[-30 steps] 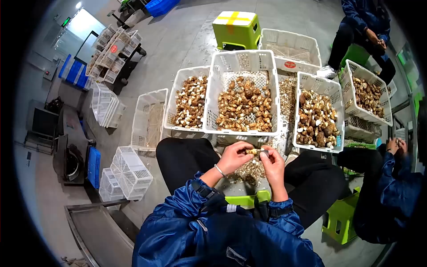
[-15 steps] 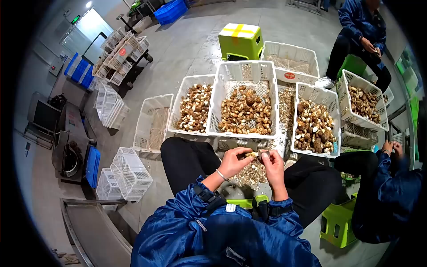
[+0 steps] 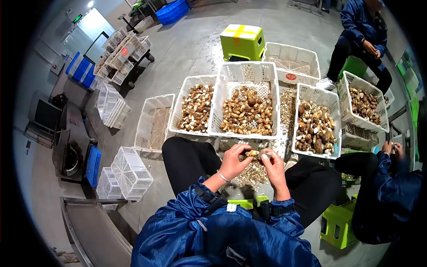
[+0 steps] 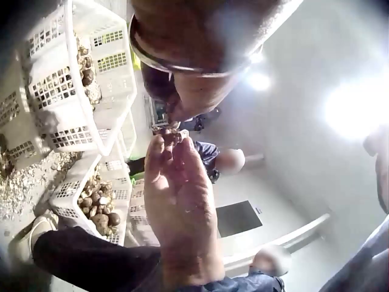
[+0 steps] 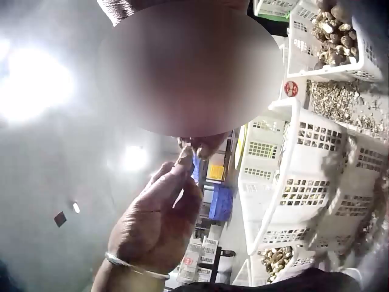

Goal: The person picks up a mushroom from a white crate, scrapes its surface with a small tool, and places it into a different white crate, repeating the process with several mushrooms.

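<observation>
In the head view both hands meet over the lap, above a pile of pale trimmings [image 3: 250, 175]. My left hand [image 3: 234, 162], with a bracelet at its wrist, pinches a small yellowish-brown mushroom [image 3: 252, 153] between thumb and fingers. Close against the mushroom's right end, my right hand [image 3: 275, 171] pinches a small grey piece [image 3: 265, 156] under its thumb; the fingers hide most of it. The left wrist view shows the right hand [image 4: 182, 207] with fingertips at the mushroom. In the right wrist view, the left hand [image 5: 159, 213] has its fingertips together.
A large white crate [image 3: 242, 133] of mushrooms stands in front of the knees, between a left crate [image 3: 175, 122] and a right crate [image 3: 316, 153], both holding mushrooms. A green stool [image 3: 241, 42] is behind. Two other people sit at the right near another mushroom crate [image 3: 362, 118].
The head view has tilted, so the crates sit lower in it. The hands stay together at the mushroom, which has turned slightly in the left fingers. The right thumb has shifted a little.
</observation>
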Tool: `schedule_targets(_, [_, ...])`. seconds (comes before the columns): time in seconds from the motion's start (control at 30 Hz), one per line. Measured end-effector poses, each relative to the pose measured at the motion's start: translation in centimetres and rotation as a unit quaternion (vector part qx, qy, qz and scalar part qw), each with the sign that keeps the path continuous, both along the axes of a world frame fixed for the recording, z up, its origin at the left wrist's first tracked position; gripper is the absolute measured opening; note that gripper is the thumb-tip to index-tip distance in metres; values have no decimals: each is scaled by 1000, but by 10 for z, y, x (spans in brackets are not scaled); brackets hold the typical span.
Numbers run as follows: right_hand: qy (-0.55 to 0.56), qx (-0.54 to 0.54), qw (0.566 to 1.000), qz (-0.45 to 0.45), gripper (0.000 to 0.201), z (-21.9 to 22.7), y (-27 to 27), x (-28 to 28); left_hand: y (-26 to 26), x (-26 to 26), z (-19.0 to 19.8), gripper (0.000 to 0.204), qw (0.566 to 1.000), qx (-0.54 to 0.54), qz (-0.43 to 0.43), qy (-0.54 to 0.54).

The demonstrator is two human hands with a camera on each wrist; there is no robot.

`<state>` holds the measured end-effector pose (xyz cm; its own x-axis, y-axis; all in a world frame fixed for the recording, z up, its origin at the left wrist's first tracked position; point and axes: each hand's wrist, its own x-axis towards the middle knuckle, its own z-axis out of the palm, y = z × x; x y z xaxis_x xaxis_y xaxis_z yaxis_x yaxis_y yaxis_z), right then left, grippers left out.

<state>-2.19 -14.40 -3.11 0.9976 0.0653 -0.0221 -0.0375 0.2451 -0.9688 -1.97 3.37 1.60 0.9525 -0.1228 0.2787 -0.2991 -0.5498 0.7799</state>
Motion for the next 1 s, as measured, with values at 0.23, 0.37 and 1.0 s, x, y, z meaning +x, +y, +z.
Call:
schedule_targets(0.23, [40, -23, 999, 27, 19, 3, -5, -1, 1, 0, 5, 24, 995, 40, -50, -75])
schedule_targets(0.37, [114, 25, 993, 35, 14, 2, -10, 0, 2, 0, 5, 24, 996, 23, -50, -70])
schedule_targets(1.0, [25, -44, 997, 51, 14, 9, -10, -2, 11, 1, -16, 30, 937, -222, -25, 269])
